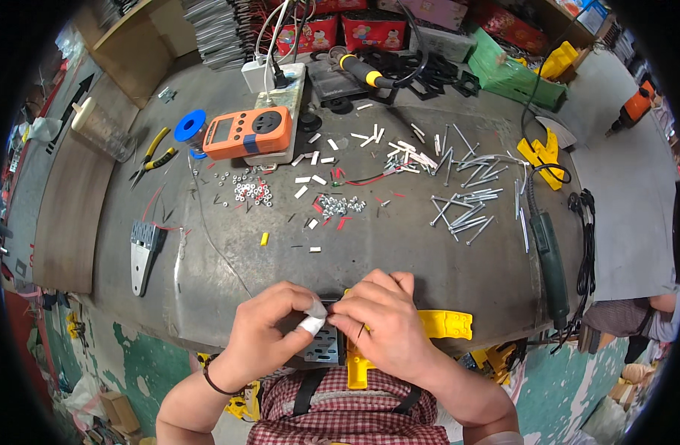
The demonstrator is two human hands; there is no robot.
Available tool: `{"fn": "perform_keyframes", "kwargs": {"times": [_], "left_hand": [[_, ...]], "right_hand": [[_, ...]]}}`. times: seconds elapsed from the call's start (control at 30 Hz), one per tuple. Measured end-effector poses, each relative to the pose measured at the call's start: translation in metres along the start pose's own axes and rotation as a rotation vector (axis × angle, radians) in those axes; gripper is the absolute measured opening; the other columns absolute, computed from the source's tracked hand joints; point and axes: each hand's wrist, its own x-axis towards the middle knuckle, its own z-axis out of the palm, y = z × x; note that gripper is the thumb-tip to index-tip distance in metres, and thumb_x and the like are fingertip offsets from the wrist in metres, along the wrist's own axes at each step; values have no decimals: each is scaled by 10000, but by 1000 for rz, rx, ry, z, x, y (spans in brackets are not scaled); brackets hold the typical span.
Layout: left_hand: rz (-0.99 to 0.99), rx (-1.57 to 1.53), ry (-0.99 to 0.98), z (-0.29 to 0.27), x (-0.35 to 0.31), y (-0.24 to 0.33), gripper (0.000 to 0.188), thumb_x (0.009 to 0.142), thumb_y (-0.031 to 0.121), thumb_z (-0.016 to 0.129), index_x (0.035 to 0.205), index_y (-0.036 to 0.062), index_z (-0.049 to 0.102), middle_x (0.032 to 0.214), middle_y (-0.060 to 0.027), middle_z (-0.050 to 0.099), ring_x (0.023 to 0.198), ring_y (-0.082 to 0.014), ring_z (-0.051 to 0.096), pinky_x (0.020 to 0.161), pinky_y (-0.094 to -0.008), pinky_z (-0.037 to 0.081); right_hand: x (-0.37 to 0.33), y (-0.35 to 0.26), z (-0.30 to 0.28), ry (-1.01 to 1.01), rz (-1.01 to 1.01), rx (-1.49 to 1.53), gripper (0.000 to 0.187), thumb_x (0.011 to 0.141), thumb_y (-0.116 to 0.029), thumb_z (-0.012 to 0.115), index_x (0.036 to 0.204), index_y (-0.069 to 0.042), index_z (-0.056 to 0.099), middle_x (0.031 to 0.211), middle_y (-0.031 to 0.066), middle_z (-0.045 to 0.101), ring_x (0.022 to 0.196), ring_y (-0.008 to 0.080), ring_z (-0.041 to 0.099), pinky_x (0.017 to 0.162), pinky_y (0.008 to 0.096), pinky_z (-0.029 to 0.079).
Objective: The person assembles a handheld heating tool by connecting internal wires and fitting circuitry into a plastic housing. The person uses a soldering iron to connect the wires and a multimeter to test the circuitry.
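Observation:
My left hand (269, 330), with white tape round the thumb and a fingertip, is closed in a pinch at the table's near edge. Its fingertips meet those of my right hand (384, 322), also pinched. Whatever lies between them is too small and covered to name. A thin dark strip (361, 331) shows by my right thumb. Below the fingers sits a grey metal plate with holes (323, 348), against a yellow plastic housing (447, 325) that reaches out to the right from under my right hand. My hands hide much of both.
Screws (470, 211), nuts (343, 205), white washers (252, 191) and white sleeves (303, 180) lie scattered. Farther back are an orange meter (248, 133), a solder spool (191, 127) and a soldering iron (362, 72). Pliers (156, 156) lie left; a dark corded tool (551, 259) lies right.

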Motion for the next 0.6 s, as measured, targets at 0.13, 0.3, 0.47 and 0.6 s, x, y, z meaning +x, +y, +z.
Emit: {"fn": "perform_keyframes", "kwargs": {"times": [0.13, 0.3, 0.47, 0.6], "left_hand": [[18, 11, 56, -6, 4, -4, 204, 711, -8, 690, 894, 13, 601, 921, -99, 643, 827, -230, 640, 732, -303, 507], [60, 61, -25, 4, 5, 6, 238, 714, 17, 710, 934, 27, 619, 947, -95, 639, 817, -246, 642, 724, -309, 514], [216, 286, 66, -10, 3, 1, 285, 648, -25, 710, 916, 44, 639, 891, -78, 644, 801, -255, 641, 674, -330, 521], [375, 393, 112, -10, 5, 1, 283, 579, -54, 669, 845, 40, 645, 833, -75, 660, 731, -239, 637, 612, -320, 519]], "right_hand": [[-2, -2, -8, -4, 50, -14, 125, 723, -169, 726, 807, -111, 654, 782, -22, 598, 820, 167, 545, 784, 366, 308], [-1, 2, -11, -31, 15, -30, 132, 718, -183, 736, 806, -108, 674, 770, -23, 625, 792, 156, 559, 781, 340, 315], [-2, 1, -13, -11, 37, -11, 122, 727, -188, 735, 807, -105, 695, 762, -23, 644, 773, 145, 564, 784, 317, 319], [4, -8, -11, -46, 33, 11, 160, 753, -228, 705, 861, -115, 674, 804, -25, 609, 838, 154, 544, 785, 355, 304]]}}
